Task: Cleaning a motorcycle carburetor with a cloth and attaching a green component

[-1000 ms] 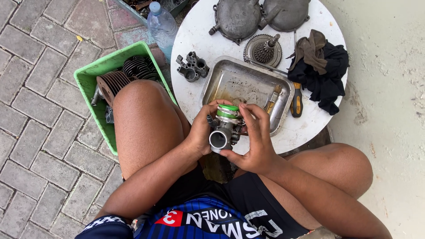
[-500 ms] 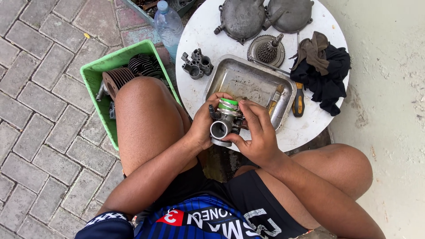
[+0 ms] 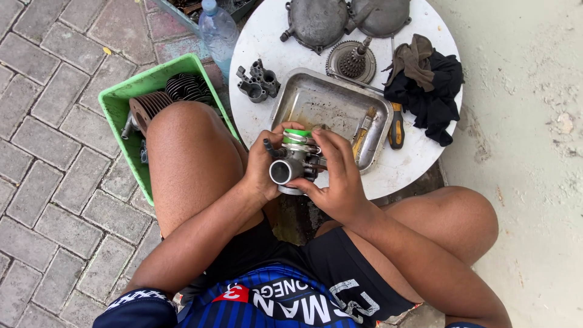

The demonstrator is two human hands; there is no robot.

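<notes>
Sitting over a round white table, the person holds a small metal carburettor with a green cap in both hands, just above the table's near edge and in front of the steel tray. The left hand is wrapped round its left side and the right hand is closed on its right side, fingers laid across the top; the two hands stay clamped on it as they were half a second ago, and the part sits at nearly the same tilt, its round mouth facing up. The green crate of finned cylinders, the black rag, the gear cluster and the screwdriver have not shifted. The right hand's fingers hide much of the carburettor's far side, the two grey covers are cut off at the top edge, and a knee hides part of the crate.
</notes>
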